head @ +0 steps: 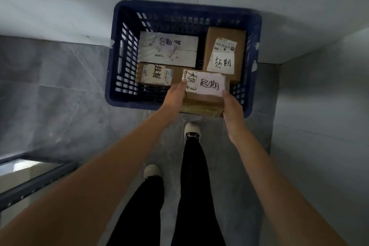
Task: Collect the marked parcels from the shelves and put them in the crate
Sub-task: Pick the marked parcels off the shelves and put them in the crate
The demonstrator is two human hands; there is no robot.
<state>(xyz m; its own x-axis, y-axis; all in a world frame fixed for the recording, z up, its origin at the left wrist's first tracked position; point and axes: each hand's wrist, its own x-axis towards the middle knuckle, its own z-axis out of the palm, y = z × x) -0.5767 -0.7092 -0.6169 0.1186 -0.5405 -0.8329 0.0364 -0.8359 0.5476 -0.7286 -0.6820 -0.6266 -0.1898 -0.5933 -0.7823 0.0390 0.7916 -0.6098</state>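
A brown cardboard parcel is held between both hands over the near right corner of a dark blue crate, which stands on the grey tiled floor against a pale wall. The left hand is pressed to the parcel's left side, with its thumb laid over the top edge beside a printed label. The right hand is clasped round the parcel's right side, the thumb resting on the upper face. A white slip with handwritten characters is fixed to the top of the held parcel. Whether the parcel's underside touches the crate rim cannot be told.

Three more parcels are seen lying inside the crate. A white box is placed at the far left, marked with a small slip. A brown box is set at the far right, with a shipping label and a white handwritten slip on it. A third brown box lies at the near left, just beside the held parcel, also marked by hand.

Below the arms, black trousers and two pale shoes are seen on the floor. A dark metal shelf frame is visible at the lower left.
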